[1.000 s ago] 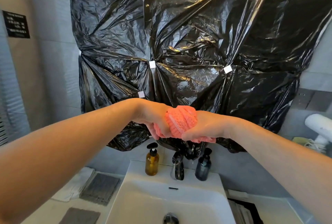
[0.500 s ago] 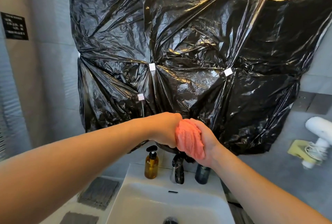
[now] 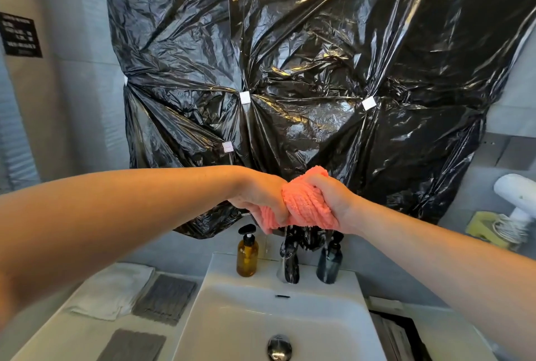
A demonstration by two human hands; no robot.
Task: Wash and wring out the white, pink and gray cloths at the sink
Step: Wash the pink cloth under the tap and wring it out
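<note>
The pink cloth (image 3: pixel 301 207) is bunched into a twisted roll above the sink (image 3: pixel 333 317), its ends swallowed by two fists: the left hand (image 3: pixel 261 195) grips one end and the right hand (image 3: pixel 333 198) the other, fingertips mostly hidden. Below it the tap (image 3: pixel 288 262) is hard to make out against dark plastic. On the counter to the left lie the white cloth (image 3: pixel 113 288), a gray cloth (image 3: pixel 165 298) touching it, and a second gray cloth (image 3: pixel 132 344) cut off by the lower edge
</note>
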